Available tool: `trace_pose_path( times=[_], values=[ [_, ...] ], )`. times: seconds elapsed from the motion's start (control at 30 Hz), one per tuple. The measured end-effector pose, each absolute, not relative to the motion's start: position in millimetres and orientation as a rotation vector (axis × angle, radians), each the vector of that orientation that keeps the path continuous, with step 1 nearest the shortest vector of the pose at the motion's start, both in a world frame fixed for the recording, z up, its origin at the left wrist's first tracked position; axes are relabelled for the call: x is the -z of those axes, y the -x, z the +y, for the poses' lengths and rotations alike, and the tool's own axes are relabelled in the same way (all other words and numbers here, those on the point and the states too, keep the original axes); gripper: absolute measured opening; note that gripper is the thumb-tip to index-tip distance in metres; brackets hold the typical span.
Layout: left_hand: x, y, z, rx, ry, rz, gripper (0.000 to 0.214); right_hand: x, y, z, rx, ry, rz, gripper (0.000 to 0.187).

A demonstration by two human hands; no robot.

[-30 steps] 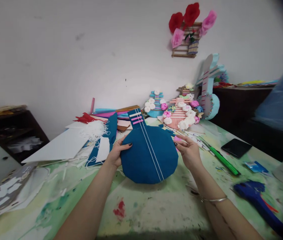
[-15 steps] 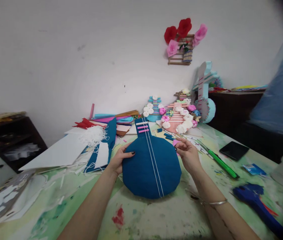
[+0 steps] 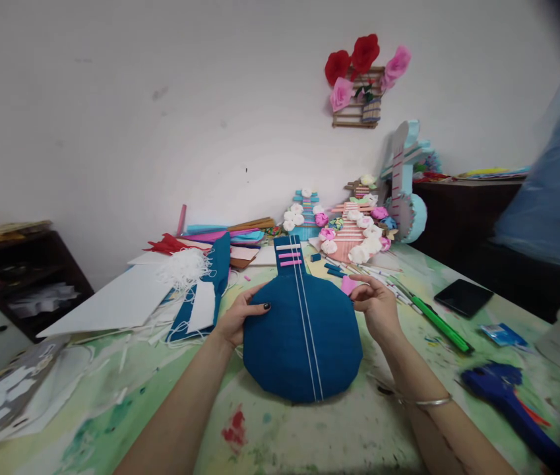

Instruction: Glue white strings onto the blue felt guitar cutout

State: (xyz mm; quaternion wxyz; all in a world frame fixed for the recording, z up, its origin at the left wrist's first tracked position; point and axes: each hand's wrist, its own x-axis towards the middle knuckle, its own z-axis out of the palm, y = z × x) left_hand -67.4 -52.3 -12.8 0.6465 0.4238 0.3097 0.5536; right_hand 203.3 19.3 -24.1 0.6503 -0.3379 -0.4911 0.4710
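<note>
A dark blue craft lute point(image 3: 280, 330) with a round body, a short neck, two white strings and pink and white strips across the neck stands tilted in front of me. My left hand point(image 3: 241, 316) is closed on its left edge, thumb on the front face, the other fingers mostly hidden behind. At the upper right edge, my right hand point(image 3: 376, 303) has thumb and fingertips bent against the lute's rim. A small pink piece point(image 3: 349, 285) shows right by those fingertips; whether they touch it is unclear.
White yarn point(image 3: 188, 267) and white board point(image 3: 106, 300) lie left. Flower-trimmed craft instruments point(image 3: 351, 231) stand at the back. To the right are a green cutter point(image 3: 440, 323), a black phone-like slab point(image 3: 464, 298) and a blue glue gun point(image 3: 502, 396).
The lute has turned slightly more upright, its neck shifting right and its base a little lower. My right hand has moved slightly right, and more of the pink piece shows.
</note>
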Motion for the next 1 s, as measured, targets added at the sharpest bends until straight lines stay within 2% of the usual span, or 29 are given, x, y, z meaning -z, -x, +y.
trace_pose_path(
  times=[0.3, 0.47, 0.6, 0.67, 0.77, 1.0],
  values=[
    [13, 67, -52, -1.267, -0.98, 0.72, 0.065, 22, -204, 19, -1.056, 0.69, -1.045, 0.052],
    [14, 68, -51, -1.271, -0.987, 0.724, 0.061, 21, -203, 19, -1.088, 0.657, -1.015, 0.046],
    [16, 70, -49, -1.276, -1.005, 0.732, 0.062, 19, -203, 16, -1.113, 0.586, -1.023, 0.059],
    [16, 70, -49, -1.285, -1.006, 0.737, 0.062, 18, -203, 16, -1.107, 0.565, -1.062, 0.046],
    [16, 69, -50, -1.286, -0.999, 0.732, 0.06, 20, -203, 18, -1.055, 0.583, -1.1, 0.007],
    [18, 68, -47, -1.315, -0.935, 0.704, 0.058, 29, -207, 28, -1.015, 0.669, -1.007, 0.02]
  ],
)
